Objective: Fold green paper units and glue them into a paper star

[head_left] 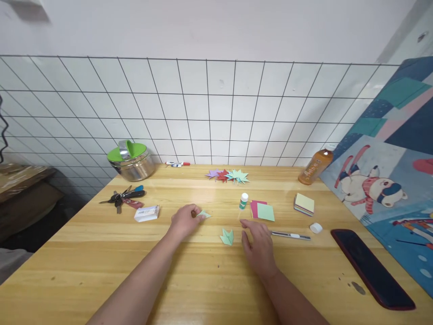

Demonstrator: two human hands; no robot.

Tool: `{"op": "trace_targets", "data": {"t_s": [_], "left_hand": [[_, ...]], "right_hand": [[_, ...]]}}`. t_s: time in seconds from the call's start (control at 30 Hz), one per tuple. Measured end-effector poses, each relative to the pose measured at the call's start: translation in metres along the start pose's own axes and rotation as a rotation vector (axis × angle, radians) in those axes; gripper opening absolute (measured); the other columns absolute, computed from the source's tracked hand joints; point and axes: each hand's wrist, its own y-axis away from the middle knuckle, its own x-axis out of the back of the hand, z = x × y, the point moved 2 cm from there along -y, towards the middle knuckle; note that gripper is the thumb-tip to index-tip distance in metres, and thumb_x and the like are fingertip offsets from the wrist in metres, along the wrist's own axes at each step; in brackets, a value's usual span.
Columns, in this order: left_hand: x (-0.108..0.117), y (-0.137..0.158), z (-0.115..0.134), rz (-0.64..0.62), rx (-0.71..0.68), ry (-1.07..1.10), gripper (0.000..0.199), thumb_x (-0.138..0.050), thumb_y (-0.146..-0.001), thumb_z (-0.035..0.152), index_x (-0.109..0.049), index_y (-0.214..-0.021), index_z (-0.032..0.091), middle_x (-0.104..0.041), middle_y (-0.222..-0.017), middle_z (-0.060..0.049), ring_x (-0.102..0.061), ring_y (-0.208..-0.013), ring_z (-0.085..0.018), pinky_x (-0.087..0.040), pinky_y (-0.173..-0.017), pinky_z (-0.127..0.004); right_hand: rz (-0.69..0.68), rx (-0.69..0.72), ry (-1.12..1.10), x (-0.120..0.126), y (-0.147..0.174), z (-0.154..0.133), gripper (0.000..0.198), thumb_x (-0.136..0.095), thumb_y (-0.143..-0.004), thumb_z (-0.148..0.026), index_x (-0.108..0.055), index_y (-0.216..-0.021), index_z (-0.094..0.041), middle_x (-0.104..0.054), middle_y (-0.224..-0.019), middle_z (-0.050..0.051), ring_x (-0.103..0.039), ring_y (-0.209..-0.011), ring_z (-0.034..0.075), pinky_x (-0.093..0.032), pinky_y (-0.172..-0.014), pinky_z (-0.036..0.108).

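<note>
My left hand [185, 221] pinches a small light-green folded paper piece [204, 214] just above or on the wooden table. My right hand [259, 246] is low over the table, thumb and fingers apart, with nothing seen in it. Between the hands lies a second light-green folded paper piece [227, 237] with pointed corners. Beyond my right hand stands a small white bottle with a green label [243, 201]. Next to it, a light-green paper square [265, 211] overlaps a magenta square [256, 206]. A utility knife [291, 235] lies right of my right hand.
Paper stars [227, 175] lie along the back by a marker [177, 164]. At left are a lidded steel pot [131, 161], keys [122, 196] and a small white box [146, 213]. At right are a drink bottle [316, 166], paper stack [304, 204], white lump [315, 228] and phone [372, 268].
</note>
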Motion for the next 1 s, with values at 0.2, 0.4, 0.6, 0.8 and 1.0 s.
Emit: {"op": "trace_targets", "data": {"t_s": [0.2,0.4,0.6,0.8,1.0], "left_hand": [[0.003,0.065,0.024,-0.445,0.146,1.179,0.054,-0.076,-0.061,0.032,-0.050,-0.107,0.022,-0.062,-0.071,0.003,-0.059,-0.068,-0.012,-0.042,-0.073,-0.026],[-0.033,0.120,0.033,-1.006,0.572,1.696,0.040,-0.076,-0.065,0.022,-0.057,-0.101,0.016,-0.058,-0.067,0.003,-0.060,-0.063,-0.009,-0.042,-0.074,-0.029],[-0.040,0.122,0.037,-1.028,0.569,1.684,0.026,-0.070,-0.071,0.017,-0.059,-0.094,0.013,-0.058,-0.065,0.002,-0.061,-0.064,-0.011,-0.041,-0.070,-0.028],[-0.046,0.119,0.038,-0.971,0.507,1.497,0.029,-0.063,-0.077,0.037,-0.055,-0.096,0.018,-0.059,-0.074,0.000,-0.059,-0.064,-0.010,-0.042,-0.071,-0.028],[-0.027,0.094,0.034,-0.276,-0.389,0.336,0.035,-0.064,-0.073,0.042,-0.059,-0.102,0.023,-0.057,-0.109,-0.008,-0.048,-0.106,-0.025,-0.034,-0.094,-0.040]], "right_hand": [[-0.187,-0.162,-0.445,0.002,0.002,-0.029,0.051,-0.050,-0.081,-0.017,-0.035,-0.128,-0.028,-0.055,-0.109,0.006,-0.051,-0.076,0.016,-0.046,-0.069,0.032],[-0.495,-0.118,-0.835,0.026,-0.015,-0.066,0.057,-0.069,-0.070,-0.023,-0.048,-0.123,-0.032,-0.051,-0.122,0.005,-0.049,-0.104,0.020,-0.043,-0.084,0.033],[-0.502,-0.117,-0.845,0.036,-0.017,-0.068,0.018,-0.072,-0.068,-0.029,-0.067,-0.085,-0.025,-0.064,-0.090,0.002,-0.057,-0.084,0.017,-0.045,-0.078,0.031],[-0.351,-0.154,-0.738,0.037,-0.005,-0.060,0.008,-0.070,-0.070,-0.030,-0.068,-0.070,-0.023,-0.061,-0.067,0.001,-0.053,-0.065,0.014,-0.041,-0.059,0.026],[-0.357,-0.531,-0.654,0.034,-0.013,-0.021,0.018,-0.067,-0.068,-0.032,-0.061,-0.079,-0.019,-0.053,-0.058,-0.004,-0.047,-0.053,0.010,-0.038,-0.049,0.022]]}}
